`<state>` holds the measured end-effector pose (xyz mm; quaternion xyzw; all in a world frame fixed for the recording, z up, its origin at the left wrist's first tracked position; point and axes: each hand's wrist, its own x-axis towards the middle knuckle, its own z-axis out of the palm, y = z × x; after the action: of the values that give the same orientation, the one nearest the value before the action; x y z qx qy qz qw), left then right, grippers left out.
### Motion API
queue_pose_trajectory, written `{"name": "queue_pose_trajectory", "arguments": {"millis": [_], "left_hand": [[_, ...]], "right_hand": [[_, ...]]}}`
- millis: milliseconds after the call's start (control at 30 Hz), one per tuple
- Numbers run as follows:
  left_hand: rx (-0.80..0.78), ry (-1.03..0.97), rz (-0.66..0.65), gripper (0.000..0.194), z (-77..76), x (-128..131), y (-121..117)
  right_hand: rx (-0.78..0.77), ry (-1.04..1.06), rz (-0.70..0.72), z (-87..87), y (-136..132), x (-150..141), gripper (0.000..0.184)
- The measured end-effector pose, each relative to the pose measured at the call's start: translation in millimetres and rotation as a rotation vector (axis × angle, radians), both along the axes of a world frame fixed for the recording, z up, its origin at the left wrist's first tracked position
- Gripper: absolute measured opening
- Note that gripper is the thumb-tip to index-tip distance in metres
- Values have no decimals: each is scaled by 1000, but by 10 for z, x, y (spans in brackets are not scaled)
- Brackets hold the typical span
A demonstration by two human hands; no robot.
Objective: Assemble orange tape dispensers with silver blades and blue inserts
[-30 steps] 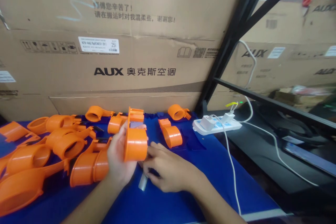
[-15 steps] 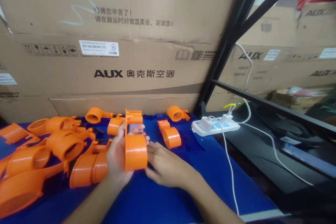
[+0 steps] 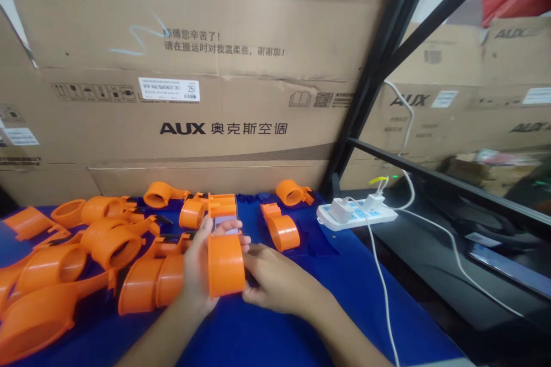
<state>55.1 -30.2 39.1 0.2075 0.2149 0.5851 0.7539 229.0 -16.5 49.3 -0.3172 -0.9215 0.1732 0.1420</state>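
Observation:
My left hand is closed around an orange plastic ring with an arm. The wide ring faces me, and the arm reaches up behind my fingertips. My right hand is against the ring's right side with fingers curled; the ring hides its fingertips and whatever they grip. A flat, pale-screened object, perhaps a phone, shows partly behind my left fingers. Another orange ring piece lies just beyond my right hand. Two orange rings rest side by side left of my left wrist.
Several more orange ring pieces crowd the left of the blue tabletop. A white power strip with plugs and a trailing cable sits at right, near a black metal frame. A large cardboard box stands behind.
The camera has tilted up a little, so the scene sits lower in view. Both hands keep nearly the same position around the ring piece.

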Motion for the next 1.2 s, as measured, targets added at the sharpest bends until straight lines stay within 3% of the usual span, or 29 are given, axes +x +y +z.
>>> {"name": "queue_pose_trajectory", "arguments": {"millis": [267, 867, 967, 1200], "left_hand": [[5, 23, -23, 46, -17, 5, 8], [-41, 30, 25, 41, -39, -15, 4], [-74, 54, 56, 41, 3, -8, -2], [-133, 157, 109, 33, 68, 91, -24]], "right_hand": [[71, -69, 72, -23, 60, 2, 16], [197, -78, -52, 1, 51, 35, 10], [188, 83, -188, 11, 53, 51, 9], [72, 846, -502, 7, 155, 133, 24]]}}
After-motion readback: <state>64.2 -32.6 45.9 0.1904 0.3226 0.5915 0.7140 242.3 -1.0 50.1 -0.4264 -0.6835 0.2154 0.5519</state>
